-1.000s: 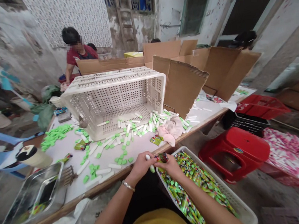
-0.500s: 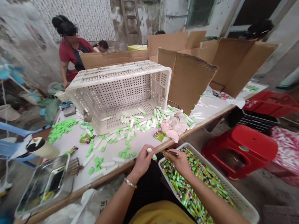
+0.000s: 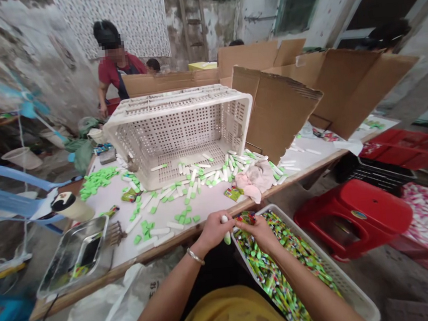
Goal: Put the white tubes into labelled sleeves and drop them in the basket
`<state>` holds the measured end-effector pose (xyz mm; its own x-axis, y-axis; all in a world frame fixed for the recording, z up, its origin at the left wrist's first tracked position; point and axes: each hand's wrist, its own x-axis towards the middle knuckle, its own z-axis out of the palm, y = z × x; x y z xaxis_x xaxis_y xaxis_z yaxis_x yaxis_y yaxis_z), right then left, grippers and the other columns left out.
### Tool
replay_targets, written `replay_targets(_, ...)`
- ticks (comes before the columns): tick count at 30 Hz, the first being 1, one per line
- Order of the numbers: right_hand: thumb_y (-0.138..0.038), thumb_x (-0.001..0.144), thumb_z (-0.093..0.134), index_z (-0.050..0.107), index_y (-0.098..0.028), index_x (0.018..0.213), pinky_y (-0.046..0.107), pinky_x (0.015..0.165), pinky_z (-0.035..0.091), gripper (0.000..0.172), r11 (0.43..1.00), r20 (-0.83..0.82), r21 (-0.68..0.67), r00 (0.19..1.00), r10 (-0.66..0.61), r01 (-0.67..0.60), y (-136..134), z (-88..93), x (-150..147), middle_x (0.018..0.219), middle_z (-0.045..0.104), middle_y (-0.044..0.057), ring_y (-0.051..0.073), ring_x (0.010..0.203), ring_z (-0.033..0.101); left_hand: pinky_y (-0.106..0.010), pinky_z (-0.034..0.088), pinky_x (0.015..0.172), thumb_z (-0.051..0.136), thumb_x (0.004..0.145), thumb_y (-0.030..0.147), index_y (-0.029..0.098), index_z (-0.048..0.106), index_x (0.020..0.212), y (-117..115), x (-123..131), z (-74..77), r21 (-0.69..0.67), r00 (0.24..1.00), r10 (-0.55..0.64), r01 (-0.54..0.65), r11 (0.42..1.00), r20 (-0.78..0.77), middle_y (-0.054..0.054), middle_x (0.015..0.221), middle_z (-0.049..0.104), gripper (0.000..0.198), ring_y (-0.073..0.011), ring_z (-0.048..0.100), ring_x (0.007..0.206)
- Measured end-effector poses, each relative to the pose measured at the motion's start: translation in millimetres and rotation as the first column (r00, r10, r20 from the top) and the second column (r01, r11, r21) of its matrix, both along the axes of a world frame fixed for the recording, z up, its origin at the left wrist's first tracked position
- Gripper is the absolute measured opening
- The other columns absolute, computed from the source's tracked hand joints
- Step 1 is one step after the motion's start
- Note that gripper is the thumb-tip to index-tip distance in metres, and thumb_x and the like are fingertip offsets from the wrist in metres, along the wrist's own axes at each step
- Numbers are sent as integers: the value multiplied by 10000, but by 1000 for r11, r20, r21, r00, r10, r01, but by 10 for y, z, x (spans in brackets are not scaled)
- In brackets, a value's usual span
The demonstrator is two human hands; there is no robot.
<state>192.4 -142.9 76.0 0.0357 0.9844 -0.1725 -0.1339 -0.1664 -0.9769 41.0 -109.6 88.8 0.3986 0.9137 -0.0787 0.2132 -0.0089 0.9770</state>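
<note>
My left hand (image 3: pixel 214 230) grips a white tube with a green cap (image 3: pixel 226 229) just over the table's front edge. My right hand (image 3: pixel 260 232) sits close beside it, pinching a small colourful packet (image 3: pixel 246 218). Below my right hand is a white plastic basket (image 3: pixel 299 233) heaped with green-and-white packets. Loose white tubes (image 3: pixel 160 231) and green caps (image 3: pixel 143 231) lie scattered over the white tabletop (image 3: pixel 203 206), and a pink cloth (image 3: pixel 251 179) lies nearby.
A white perforated crate (image 3: pixel 179 133) lies tipped on the table before tall cardboard sheets (image 3: pixel 277 110). A metal tray (image 3: pixel 74 255) sits at the left table edge. A red stool (image 3: pixel 353 213) stands to the right. A co-worker in a red top (image 3: pixel 118 71) stands beyond the crate.
My hands have come closer together, and the packet now shows above my right hand. The whole view has drifted, with the table shifting rightward in the frame.
</note>
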Motion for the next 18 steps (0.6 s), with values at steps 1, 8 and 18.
replay_targets(1, -376, 547, 744, 645, -145, 682, 267, 605, 416, 285, 1000, 26, 16, 1000, 7, -7, 3, 28, 10, 629, 629, 0, 132, 576, 521, -189, 355, 477, 564, 697, 278, 133, 554, 640, -2, -2, -17, -16, 1000, 15, -15, 1000, 0, 19, 516, 547, 156, -86, 467, 474)
replay_targets(8, -367, 564, 705, 560, -165, 533, 236, 486, 339, 250, 998, 236, 68, 972, -1, -16, 44, 162, 4, 478, 503, -42, 97, 477, 404, -191, 355, 498, 560, 693, 269, 136, 555, 620, -32, -43, -38, -10, 999, 38, -38, 999, 15, 18, 517, 558, 151, -93, 481, 495)
replay_targets(18, -391, 673, 601, 619, -174, 595, 255, 567, 373, 232, 985, 308, 166, 951, 3, -57, 7, 38, -61, 579, 569, -4, 140, 572, 479, -198, 373, 519, 583, 695, 318, 135, 567, 678, -84, -66, -137, -51, 998, 31, -29, 998, 52, 15, 553, 577, 184, -93, 494, 512)
